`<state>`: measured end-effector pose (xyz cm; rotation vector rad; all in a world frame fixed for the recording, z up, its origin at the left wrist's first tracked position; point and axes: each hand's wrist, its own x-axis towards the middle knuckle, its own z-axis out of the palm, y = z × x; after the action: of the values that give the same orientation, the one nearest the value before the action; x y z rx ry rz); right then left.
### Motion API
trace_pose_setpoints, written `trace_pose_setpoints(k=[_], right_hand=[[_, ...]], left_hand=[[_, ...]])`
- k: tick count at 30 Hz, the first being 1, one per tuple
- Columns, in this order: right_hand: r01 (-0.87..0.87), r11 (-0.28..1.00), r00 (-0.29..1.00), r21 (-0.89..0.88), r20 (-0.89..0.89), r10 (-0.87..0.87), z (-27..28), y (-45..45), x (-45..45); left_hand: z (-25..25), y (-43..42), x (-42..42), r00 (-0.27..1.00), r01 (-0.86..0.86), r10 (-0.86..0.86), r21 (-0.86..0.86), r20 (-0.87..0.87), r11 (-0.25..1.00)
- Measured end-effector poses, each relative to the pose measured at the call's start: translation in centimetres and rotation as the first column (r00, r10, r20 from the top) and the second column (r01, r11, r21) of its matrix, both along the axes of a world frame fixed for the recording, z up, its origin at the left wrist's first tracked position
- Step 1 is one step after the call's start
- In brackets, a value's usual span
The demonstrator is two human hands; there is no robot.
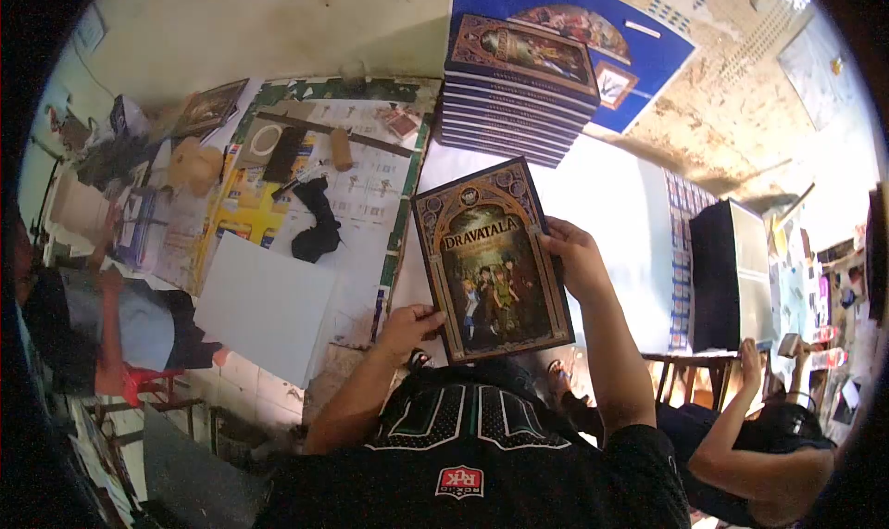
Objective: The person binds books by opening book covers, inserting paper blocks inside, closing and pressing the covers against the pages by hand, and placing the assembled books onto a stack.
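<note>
So the book (495,260) (DRAVATALA, cover up) is over the near edge of the worktop (616,191), left hand (407,332) pinching its lower left side, right hand (579,256) pinching the right. Tall pile (514,112) of lookalikes toward the far edge.

Extends both bare arms (622,362) forward from the torso (472,409), with elbows (639,413) bent. Angles the left forearm (361,395) up and inward from the lower left. Holds the left hand (406,333) low and close to the body, with fingers (428,321) drawn together in a pinch toward the right and partly hidden. Reaches farther out with the right hand (576,258), higher than the left and apart from it. Slants the right forearm (611,334) up and leftward from below the short sleeve (662,459). Closes the right fingers (565,231) in a pinch directed leftward, facing across toward the left hand.
</note>
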<state>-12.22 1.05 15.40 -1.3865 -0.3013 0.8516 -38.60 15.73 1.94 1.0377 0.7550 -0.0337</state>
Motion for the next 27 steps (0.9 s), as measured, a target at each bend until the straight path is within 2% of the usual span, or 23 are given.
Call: trace_pose_setpoints(k=[2,5,6,8,9,10,11,12,13,15,17,18,20,23,25,27], right_hand=[[-0.115,0.993,0.992,-0.003,0.057,0.114,0.2,0.0,1.0],[-0.162,0.986,0.978,0.049,0.143,0.154,2.8,0.7,3.8],[-0.199,0.980,0.949,0.008,0.250,0.190,4.1,1.2,5.2],[-0.129,0.986,0.845,-0.105,0.509,0.165,11.6,2.3,5.8],[-0.055,0.963,0.837,-0.263,0.513,0.188,15.6,3.3,6.4],[-0.057,0.996,0.597,-0.062,0.798,0.083,15.4,3.3,9.8],[0.149,0.974,0.283,-0.169,0.951,0.122,18.7,4.0,10.5],[0.114,0.990,0.052,-0.087,0.995,0.082,20.7,5.2,12.2],[0.157,0.987,-0.042,-0.036,0.998,0.043,22.3,7.2,12.5],[0.189,0.980,-0.041,-0.066,0.996,0.075,22.4,10.9,15.5],[0.110,0.993,-0.416,0.039,0.909,0.011,20.7,14.3,19.9],[0.097,0.994,-0.415,0.047,0.910,-0.002,20.8,14.4,20.5],[0.178,0.963,-0.377,0.202,0.918,-0.123,21.3,14.4,21.5],[0.214,0.896,-0.100,0.389,0.921,-0.376,22.5,12.2,21.3],[-0.023,0.823,0.140,0.568,0.817,-0.560,22.7,11.6,21.9],[0.059,0.822,0.110,0.566,0.815,-0.569,22.7,10.7,21.2]], left_hand=[[-1.1,-0.3,1.1,0.998,0.041,-0.050,0.162,0.050,0.986],[1.9,-1.9,3.9,0.996,0.024,-0.031,0.089,0.085,0.996],[2.8,-2.2,4.9,0.997,0.015,-0.022,0.083,0.074,0.996],[3.1,-2.1,6.1,0.989,-0.036,0.023,0.083,0.148,0.996],[3.1,-2.1,6.5,0.975,-0.071,0.054,0.072,0.215,0.995],[1.4,-1.7,6.7,0.988,-0.062,0.041,0.135,0.150,0.989],[0.5,-1.2,6.9,0.986,-0.084,0.061,0.140,0.157,0.987],[-0.1,-1.0,6.8,0.985,-0.136,0.120,0.128,0.127,0.982],[-0.5,-1.3,6.7,0.980,-0.185,0.176,0.116,0.090,0.976],[-0.6,-1.3,7.1,0.973,-0.225,0.218,0.100,0.078,0.969],[-0.5,-1.4,7.4,0.963,-0.265,0.259,0.085,0.072,0.961],[-0.3,-1.3,7.2,0.957,-0.287,0.281,0.091,0.078,0.953],[0.3,-0.6,7.2,0.942,-0.330,0.322,0.096,0.092,0.939],[-0.1,-0.9,5.4,0.905,-0.425,0.422,0.076,0.045,0.902],[-1.2,-0.1,5.0,0.903,-0.429,0.429,0.068,0.020,0.901],[-1.8,0.5,5.0,0.916,-0.401,0.400,0.095,0.034,0.911]])
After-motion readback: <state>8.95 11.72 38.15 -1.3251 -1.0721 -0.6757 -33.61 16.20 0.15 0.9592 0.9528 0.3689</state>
